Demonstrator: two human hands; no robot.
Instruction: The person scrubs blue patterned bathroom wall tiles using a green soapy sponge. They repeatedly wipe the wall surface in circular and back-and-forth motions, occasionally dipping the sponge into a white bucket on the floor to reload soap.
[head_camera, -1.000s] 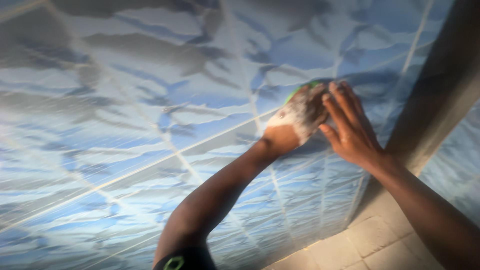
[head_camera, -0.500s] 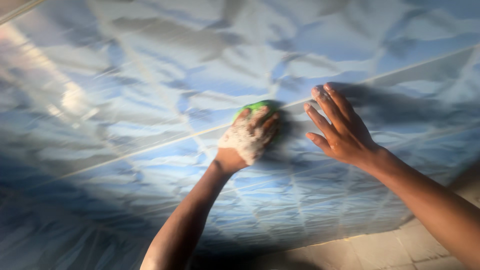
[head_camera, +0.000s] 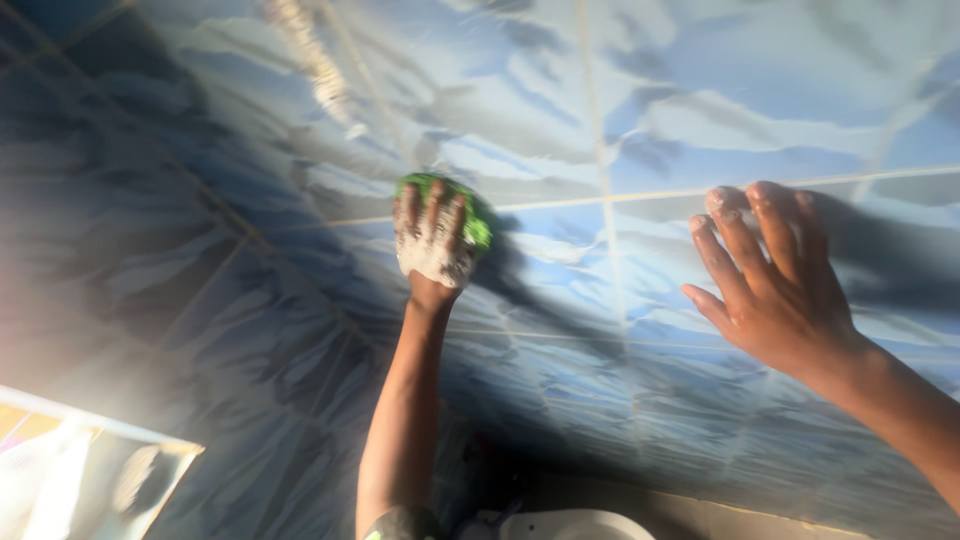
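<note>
Since the earlier frame your left hand (head_camera: 432, 240) has carried the green sponge (head_camera: 470, 215) leftward across the blue-patterned tiled wall (head_camera: 650, 100), and the two hands, close together before, now sit well apart. Your view has also swung: a pale rounded white fixture (head_camera: 570, 525) now shows at the bottom edge below the sponge, and a bright pane (head_camera: 80, 480) at the lower left.

The left hand is closed over the sponge, fingers curled down across its top, pressing it flat against the wall. White lather coats the back of that hand and its knuckles. The sponge sits just at a pale horizontal grout line (head_camera: 620, 195), to the left of a vertical grout line; only its green edge shows, above and to the right of the fingers.

Your right hand (head_camera: 775, 285) lies well to the right of the sponge, spread open with the palm flat on the wall and fingers pointing upward. It holds nothing. Traces of lather show on its fingertips (head_camera: 722, 200), which reach that same horizontal grout line. Both forearms rise from the bottom of the frame toward the wall.
</note>
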